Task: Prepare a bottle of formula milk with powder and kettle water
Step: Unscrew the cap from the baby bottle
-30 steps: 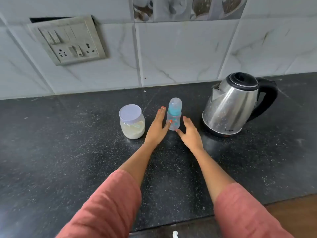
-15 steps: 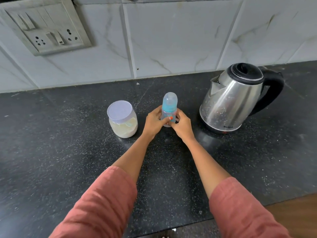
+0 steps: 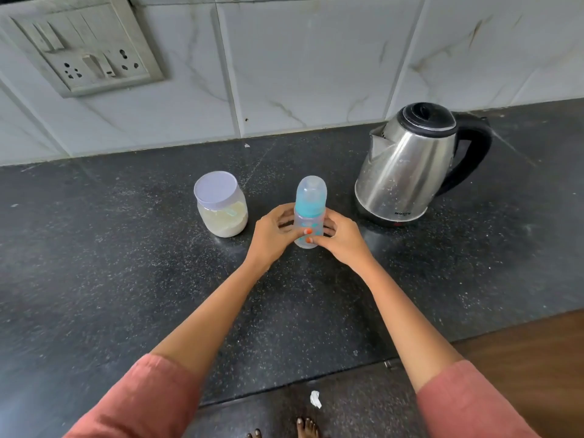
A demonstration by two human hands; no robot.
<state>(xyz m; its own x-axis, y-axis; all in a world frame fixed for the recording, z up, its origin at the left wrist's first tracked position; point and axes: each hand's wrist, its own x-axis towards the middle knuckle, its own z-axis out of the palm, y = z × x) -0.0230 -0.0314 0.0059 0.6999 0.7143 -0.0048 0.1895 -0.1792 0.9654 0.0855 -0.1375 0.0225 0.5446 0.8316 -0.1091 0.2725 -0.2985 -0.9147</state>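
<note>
Both hands, left (image 3: 271,235) & right (image 3: 339,237), wrapped round empty bottle (image 3: 309,213) body on desk (image 3: 126,279); looks light, smooth plastic, so hold low.

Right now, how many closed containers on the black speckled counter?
3: clear plastic jar of white powder, pale lid, left; clear baby bottle, teal collar, centre, held by left hand and right hand; stainless steel kettle, black lid, right.

Bottle (image 3: 309,216) on counter (image 3: 126,279) between jar (image 3: 222,205) at left, kettle (image 3: 410,165) at right
</note>
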